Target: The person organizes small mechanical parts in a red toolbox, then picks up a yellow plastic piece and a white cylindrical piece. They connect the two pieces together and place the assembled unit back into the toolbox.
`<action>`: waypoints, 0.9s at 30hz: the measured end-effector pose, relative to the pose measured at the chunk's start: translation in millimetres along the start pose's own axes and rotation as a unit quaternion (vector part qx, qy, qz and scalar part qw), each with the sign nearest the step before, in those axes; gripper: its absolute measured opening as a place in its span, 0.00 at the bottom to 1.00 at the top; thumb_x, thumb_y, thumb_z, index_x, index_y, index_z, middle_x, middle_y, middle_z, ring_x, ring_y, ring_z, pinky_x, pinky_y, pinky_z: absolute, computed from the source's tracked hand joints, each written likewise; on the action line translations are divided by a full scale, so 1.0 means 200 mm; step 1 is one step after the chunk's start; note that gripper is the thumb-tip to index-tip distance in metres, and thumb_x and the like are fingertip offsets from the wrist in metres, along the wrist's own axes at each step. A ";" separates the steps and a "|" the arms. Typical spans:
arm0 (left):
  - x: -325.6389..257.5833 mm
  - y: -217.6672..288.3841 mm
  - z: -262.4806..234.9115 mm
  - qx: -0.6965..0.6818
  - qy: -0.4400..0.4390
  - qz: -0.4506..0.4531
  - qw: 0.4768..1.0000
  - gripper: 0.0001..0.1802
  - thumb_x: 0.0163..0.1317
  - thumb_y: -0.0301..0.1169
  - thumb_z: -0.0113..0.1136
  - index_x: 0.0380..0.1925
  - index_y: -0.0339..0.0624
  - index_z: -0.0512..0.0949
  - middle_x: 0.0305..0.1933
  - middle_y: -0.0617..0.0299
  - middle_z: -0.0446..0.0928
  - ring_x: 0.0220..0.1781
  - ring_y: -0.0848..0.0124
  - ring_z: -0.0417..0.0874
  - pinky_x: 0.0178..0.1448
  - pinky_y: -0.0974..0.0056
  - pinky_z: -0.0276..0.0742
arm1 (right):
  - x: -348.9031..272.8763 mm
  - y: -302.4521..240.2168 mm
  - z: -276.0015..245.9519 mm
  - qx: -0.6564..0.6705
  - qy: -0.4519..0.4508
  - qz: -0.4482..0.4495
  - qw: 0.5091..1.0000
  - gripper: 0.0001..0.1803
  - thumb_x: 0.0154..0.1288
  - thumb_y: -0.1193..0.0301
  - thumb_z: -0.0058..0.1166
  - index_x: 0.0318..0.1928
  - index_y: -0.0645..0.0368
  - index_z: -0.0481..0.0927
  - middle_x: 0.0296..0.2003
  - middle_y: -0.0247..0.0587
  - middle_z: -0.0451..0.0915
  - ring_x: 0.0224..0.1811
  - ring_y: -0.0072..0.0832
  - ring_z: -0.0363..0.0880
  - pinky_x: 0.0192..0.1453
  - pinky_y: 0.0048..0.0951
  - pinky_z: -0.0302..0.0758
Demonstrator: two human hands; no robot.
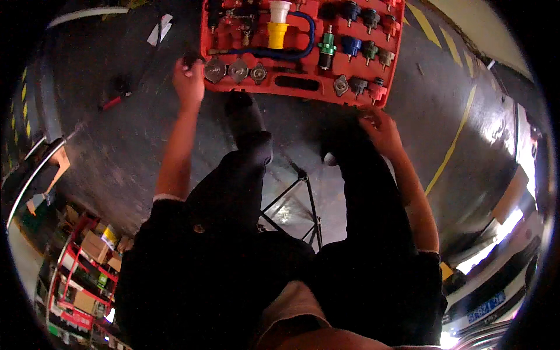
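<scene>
Nearest to us are our dark trouser legs and a black shoe (248,119) on the dark floor (134,140). Just beyond, our left hand (188,79) curls its fingers on the near left corner of the red tool case (298,83). Our right hand (379,129) hovers loosely open, holding nothing, just below the case's near right corner. Farther in, the case holds metal caps (233,70), coloured adapters (361,49) and a yellow funnel (277,34).

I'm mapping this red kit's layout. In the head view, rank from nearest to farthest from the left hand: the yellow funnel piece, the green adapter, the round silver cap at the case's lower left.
From the left hand:
1. Round silver cap, right beside it at the case's lower-left corner.
2. Yellow funnel piece, upper middle of the case.
3. Green adapter, farther right, past the blue hose.
</scene>
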State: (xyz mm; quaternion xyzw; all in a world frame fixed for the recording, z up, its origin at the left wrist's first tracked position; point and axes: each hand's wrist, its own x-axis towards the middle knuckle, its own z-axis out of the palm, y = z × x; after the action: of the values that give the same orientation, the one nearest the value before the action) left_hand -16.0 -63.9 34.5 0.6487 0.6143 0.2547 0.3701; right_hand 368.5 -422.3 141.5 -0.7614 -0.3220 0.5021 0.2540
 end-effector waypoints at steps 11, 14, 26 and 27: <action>-0.43 0.57 0.55 0.115 -0.339 0.368 0.858 0.28 0.59 0.35 0.70 0.61 0.48 0.75 0.58 0.56 0.73 0.56 0.54 0.81 0.57 0.55 0.82 | -0.06 0.19 0.05 0.027 0.024 -0.029 0.999 0.17 0.70 0.68 0.59 0.55 0.62 0.80 0.43 0.47 0.87 0.46 0.36 0.88 0.53 0.35 0.82; -0.45 0.59 0.66 0.109 -0.364 0.378 0.845 0.28 0.61 0.34 0.68 0.62 0.48 0.74 0.60 0.57 0.71 0.57 0.54 0.80 0.58 0.54 0.81 | -0.06 0.24 0.02 0.043 0.037 -0.025 0.998 0.16 0.70 0.69 0.59 0.55 0.61 0.80 0.44 0.47 0.87 0.46 0.35 0.88 0.54 0.35 0.82; -0.44 0.57 0.88 0.170 -0.369 0.438 0.802 0.29 0.62 0.34 0.67 0.64 0.48 0.74 0.57 0.56 0.75 0.58 0.55 0.79 0.62 0.54 0.78 | -0.11 0.29 0.00 0.063 0.025 0.012 0.998 0.16 0.71 0.69 0.58 0.55 0.61 0.80 0.46 0.44 0.86 0.47 0.29 0.86 0.55 0.33 0.80; -0.44 0.57 0.88 0.186 -0.372 0.430 0.801 0.30 0.62 0.34 0.67 0.65 0.49 0.74 0.58 0.56 0.75 0.60 0.55 0.79 0.63 0.54 0.78 | -0.10 0.29 0.00 0.062 0.027 0.014 0.998 0.16 0.71 0.69 0.58 0.55 0.61 0.80 0.46 0.44 0.86 0.46 0.29 0.86 0.54 0.33 0.80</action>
State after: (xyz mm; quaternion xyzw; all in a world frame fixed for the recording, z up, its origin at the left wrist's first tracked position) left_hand 181.4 -177.7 31.1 0.9477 0.1227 0.0076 0.2945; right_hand 376.7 -475.9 113.7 -0.7616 -0.2727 0.5039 0.3028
